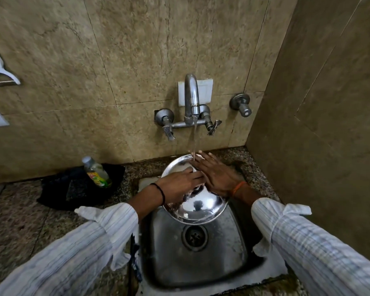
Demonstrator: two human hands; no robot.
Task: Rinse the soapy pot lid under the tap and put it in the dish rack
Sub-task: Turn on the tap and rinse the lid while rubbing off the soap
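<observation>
We hold the steel pot lid (195, 207) over the far half of the sink (229, 259), tilted with its near rim lower, and the stream from the tap (191, 97) lands on its far edge. Our left hand (177, 185) reaches in from the left, its fingers curled around the knob at the lid's middle. Our right hand (217, 175) lies flat and open on the lid's surface, fingers spread toward the falling water and gripping nothing. A black band circles the left wrist and an orange thread the right; both striped sleeves are pushed back. Beneath the lid the drain (194, 235) shows in the sink floor. On the speckled stone worktop (19, 221) to the left, a dish-soap bottle (97, 173) stands in a black tray (58, 193) against the tiled wall.
</observation>
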